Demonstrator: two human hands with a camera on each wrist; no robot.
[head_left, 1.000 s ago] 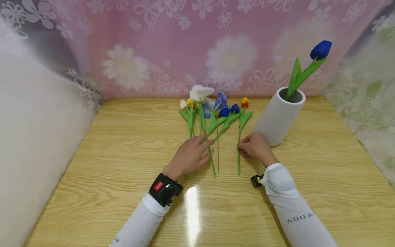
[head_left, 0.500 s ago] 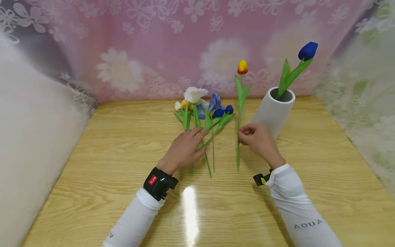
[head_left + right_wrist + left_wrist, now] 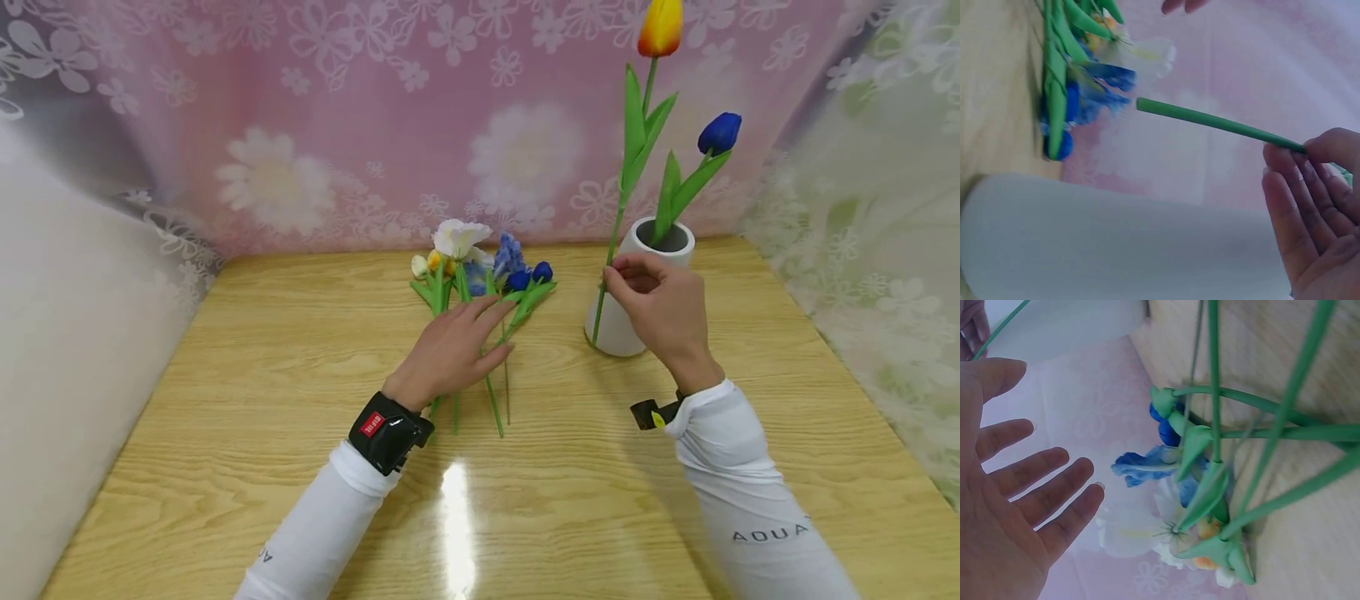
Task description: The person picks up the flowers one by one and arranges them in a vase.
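Observation:
My right hand [image 3: 663, 312] pinches the green stem of a yellow-and-red tulip [image 3: 660, 29] between thumb and fingertips. The tulip stands nearly upright, its bloom high and its stem's lower end in front of the white vase [image 3: 611, 325]. In the right wrist view the cut end of the stem [image 3: 1210, 120] sticks out past the thumb. A blue tulip [image 3: 718, 133] leans to the right out of the vase's mouth. My left hand [image 3: 453, 346], fingers spread and straight, hovers over a bunch of artificial flowers; its palm [image 3: 1004, 544] holds nothing.
In the bunch lie a white flower [image 3: 459, 240], a ruffled blue flower [image 3: 510, 254], small blue tulips [image 3: 542, 272] and yellow and cream tulips [image 3: 420, 267], stems toward me. The wooden table [image 3: 262, 375] meets a pink floral backdrop [image 3: 360, 125] behind.
My right hand has lifted the yellow-and-red tulip off the table and carried it up and right, in front of the vase. My left hand stays over the bunch.

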